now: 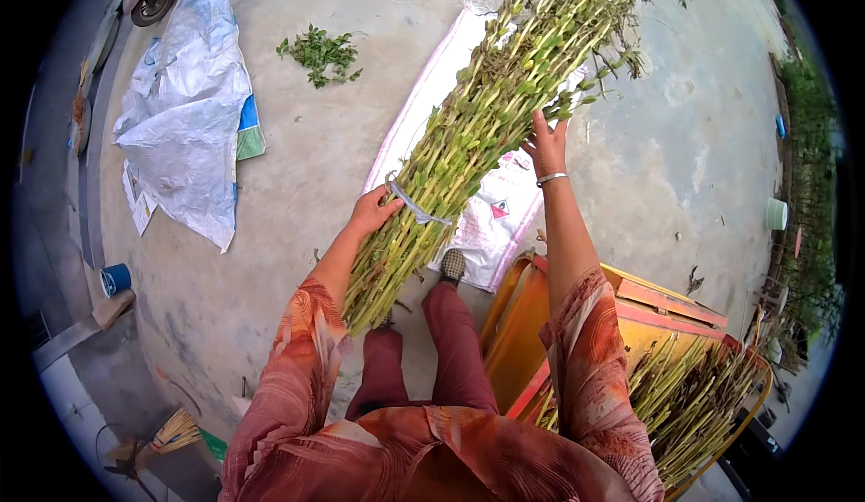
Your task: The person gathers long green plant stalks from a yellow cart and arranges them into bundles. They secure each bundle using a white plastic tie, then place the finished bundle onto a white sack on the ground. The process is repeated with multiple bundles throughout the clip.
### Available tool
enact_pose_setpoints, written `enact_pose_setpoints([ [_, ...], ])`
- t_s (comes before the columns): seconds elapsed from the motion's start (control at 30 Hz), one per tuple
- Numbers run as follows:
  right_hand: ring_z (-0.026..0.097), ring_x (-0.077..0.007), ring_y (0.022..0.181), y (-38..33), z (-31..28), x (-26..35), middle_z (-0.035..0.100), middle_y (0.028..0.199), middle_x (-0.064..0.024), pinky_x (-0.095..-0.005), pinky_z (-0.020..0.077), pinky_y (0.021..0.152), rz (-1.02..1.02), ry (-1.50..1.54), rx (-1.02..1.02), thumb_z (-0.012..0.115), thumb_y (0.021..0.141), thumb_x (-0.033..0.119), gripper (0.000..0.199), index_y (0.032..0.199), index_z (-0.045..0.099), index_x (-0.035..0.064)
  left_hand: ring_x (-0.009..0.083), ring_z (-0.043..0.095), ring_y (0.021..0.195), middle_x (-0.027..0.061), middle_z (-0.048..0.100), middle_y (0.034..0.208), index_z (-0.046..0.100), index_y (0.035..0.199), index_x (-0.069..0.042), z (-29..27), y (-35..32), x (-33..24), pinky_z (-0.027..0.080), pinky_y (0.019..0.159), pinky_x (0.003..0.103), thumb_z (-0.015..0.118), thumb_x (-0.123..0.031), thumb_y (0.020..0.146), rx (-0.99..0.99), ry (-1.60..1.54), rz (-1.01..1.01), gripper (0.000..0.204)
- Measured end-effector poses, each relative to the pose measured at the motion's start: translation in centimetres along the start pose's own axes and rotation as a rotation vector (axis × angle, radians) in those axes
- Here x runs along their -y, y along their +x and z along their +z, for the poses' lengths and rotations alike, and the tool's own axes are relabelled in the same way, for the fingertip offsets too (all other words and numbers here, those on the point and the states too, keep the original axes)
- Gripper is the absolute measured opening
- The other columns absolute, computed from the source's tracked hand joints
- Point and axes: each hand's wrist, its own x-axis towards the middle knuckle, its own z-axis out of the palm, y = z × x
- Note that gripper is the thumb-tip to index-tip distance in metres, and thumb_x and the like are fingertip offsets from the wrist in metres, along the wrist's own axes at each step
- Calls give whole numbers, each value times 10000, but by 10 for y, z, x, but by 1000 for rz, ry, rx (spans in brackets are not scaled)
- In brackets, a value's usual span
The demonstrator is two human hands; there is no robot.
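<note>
A long bundle of sesame stalks (468, 132), green and yellowish with many pods, slants from near my legs up to the far right. A grey strip tie (416, 206) binds its lower part. My left hand (372, 211) grips the bundle's left side at this tie, thumb on top. On the right side, farther up, my right hand (547, 149) holds the stalks, its fingers partly hidden by them. Beneath the bundle, a white woven sack (500, 218) with pink edges lies flat on the concrete.
At my right stands a yellow and orange cart (514, 313) loaded with more stalks (698, 398). A white plastic sheet (185, 96) lies at left, a small heap of green leaves (320, 54) ahead. Blue bucket (115, 278) and broom (176, 432) are at the left edge.
</note>
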Motion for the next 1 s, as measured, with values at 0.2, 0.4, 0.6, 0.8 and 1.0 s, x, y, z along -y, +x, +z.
enact_pose_setpoints([
  [0.2,424,-349,1283,-99,21,-90,279,1486,-207,-421,432,954,-197,-331,245,713,790,366,969,1497,117,78,324,520,1164,201,527,1292,293,1441,-85,48,151,102,400,985,386,696,-515,770,47,5,-221,894],
  [0.4,610,-273,936,-302,29,-282,577,1120,-163,-337,511,735,245,-432,576,745,766,155,524,1213,514,10,361,214,1394,174,216,1523,127,1495,-92,155,215,202,201,1140,414,691,-469,762,149,542,56,999],
  [0.6,604,-307,798,-273,49,-279,606,924,-140,-397,495,667,219,-545,355,731,749,115,384,1074,555,12,346,277,1358,152,262,1501,270,1441,-78,167,210,193,273,1099,426,744,-318,762,-199,628,215,862],
  [0.8,614,-254,742,-269,59,-251,601,926,-123,-359,500,629,289,-408,532,739,746,117,404,1102,565,38,362,306,1333,220,319,1446,261,1432,-70,-35,231,278,292,1071,454,813,-497,613,-719,752,-341,1076],
  [1.0,632,-255,741,-273,81,-265,611,942,-132,-357,515,622,292,-412,612,735,756,129,383,1088,569,36,334,431,1213,121,460,1310,376,1364,-126,15,211,211,400,927,515,771,-482,660,-406,693,-394,881],
])
